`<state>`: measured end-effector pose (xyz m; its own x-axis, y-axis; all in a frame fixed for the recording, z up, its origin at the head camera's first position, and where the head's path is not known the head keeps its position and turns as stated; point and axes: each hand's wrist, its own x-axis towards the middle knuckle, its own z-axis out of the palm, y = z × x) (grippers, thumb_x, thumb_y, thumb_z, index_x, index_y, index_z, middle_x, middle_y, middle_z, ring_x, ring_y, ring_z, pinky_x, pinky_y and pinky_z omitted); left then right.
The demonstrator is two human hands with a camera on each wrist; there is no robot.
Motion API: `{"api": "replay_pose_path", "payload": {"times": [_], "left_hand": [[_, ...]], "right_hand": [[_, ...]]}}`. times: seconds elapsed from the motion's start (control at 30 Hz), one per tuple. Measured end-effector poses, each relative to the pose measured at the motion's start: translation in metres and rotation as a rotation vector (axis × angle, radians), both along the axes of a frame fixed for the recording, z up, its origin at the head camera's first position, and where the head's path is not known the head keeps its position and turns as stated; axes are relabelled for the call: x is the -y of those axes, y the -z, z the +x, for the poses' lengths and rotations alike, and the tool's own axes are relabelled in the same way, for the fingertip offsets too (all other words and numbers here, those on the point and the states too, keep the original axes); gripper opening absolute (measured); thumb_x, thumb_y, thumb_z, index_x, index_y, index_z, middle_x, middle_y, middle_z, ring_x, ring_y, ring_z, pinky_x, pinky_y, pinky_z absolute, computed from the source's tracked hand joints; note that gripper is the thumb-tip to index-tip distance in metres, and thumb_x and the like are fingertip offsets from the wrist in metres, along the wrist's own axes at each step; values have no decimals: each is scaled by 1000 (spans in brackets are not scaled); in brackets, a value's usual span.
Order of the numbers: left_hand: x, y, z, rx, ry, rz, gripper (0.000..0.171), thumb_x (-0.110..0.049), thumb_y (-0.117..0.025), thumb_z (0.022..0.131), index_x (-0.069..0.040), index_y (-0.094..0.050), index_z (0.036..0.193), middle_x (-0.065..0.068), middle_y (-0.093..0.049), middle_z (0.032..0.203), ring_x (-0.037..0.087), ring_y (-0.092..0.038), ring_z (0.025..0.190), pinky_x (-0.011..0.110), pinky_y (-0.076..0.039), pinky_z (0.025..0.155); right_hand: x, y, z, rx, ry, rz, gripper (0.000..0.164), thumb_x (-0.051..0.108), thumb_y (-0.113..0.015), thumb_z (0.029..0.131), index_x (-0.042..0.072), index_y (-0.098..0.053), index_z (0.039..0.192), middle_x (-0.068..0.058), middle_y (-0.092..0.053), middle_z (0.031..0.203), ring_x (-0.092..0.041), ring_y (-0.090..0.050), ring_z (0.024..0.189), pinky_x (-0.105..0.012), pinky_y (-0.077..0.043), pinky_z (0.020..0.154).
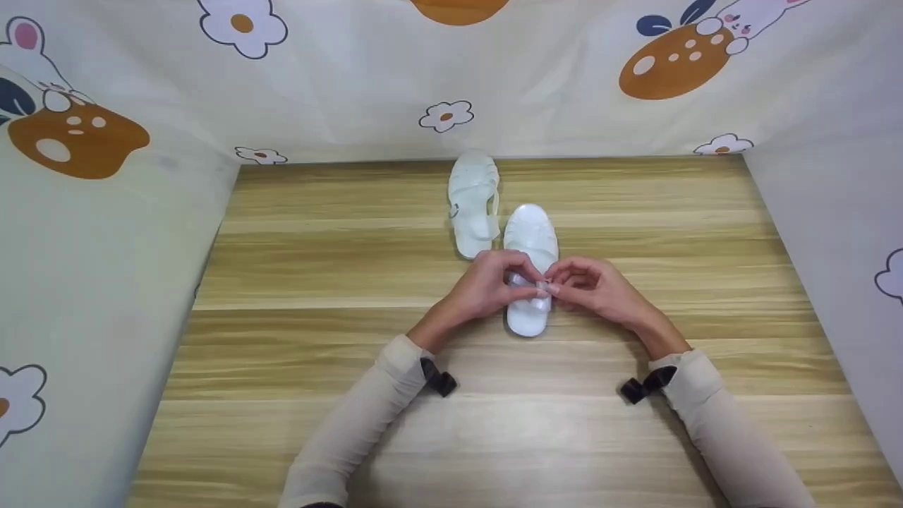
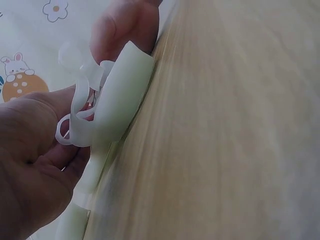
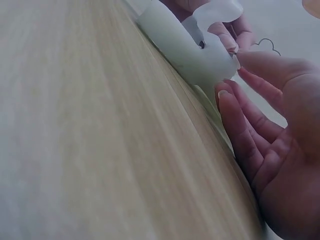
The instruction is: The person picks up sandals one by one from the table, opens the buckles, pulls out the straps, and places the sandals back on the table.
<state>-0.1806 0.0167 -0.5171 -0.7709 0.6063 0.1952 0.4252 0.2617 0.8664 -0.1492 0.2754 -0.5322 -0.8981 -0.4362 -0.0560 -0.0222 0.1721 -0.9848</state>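
A white sandal [image 1: 530, 233] lies on the wooden surface, its toe pointing away from me and its heel towards me. Over its rear half, my left hand [image 1: 487, 286] pinches the ankle strap [image 2: 80, 102] between thumb and fingers. From the other side my right hand [image 1: 596, 289] pinches the strap's end by a small metal piece, with thumb and index finger meeting there. The fingertips of both hands nearly touch. How the strap runs through the fastening is hidden by the fingers. A second pale sandal [image 1: 471, 187] lies farther off to the left, its strap standing at its right side.
Wood-grain boards [image 1: 338, 275] form the surface under both sandals. Behind stands a cream cloth wall [image 1: 353, 92] printed with flowers, rabbits and orange fruit, and similar panels rise at left and right. The far sandal's toe reaches the back wall.
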Motion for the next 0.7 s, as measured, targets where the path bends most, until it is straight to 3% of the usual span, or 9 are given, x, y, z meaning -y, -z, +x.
{"api": "replay_pose_path", "payload": {"times": [0.2, 0.4, 0.7], "left_hand": [[1, 0, -1, -3, -7, -2, 18, -22, -93, 88, -12, -83, 99, 0, -85, 98, 5, -76, 98, 22, -59, 93], [2, 0, -2, 28, 20, -10, 15, -21, -89, 93, -12, -81, 102, -1, -84, 101, 5, -74, 100, 23, -58, 95], [3, 1, -2, -8, 39, -23, 16, -22, -83, 98, -11, -78, 107, -1, -81, 104, 7, -70, 99, 24, -55, 93]], "right_hand": [[-1, 1, -2, -78, -4, 34, 21, 15, -81, 99, 7, -78, 118, -10, -77, 94, -13, -73, 83, -24, -63, 73], [0, 1, -2, -76, -11, 14, 20, 12, -80, 99, 4, -76, 118, -21, -75, 96, -15, -73, 81, -27, -64, 71], [2, 1, -1, -46, 20, -6, 20, 12, -81, 98, 3, -75, 115, -17, -76, 95, -16, -73, 80, -30, -65, 69]]}}
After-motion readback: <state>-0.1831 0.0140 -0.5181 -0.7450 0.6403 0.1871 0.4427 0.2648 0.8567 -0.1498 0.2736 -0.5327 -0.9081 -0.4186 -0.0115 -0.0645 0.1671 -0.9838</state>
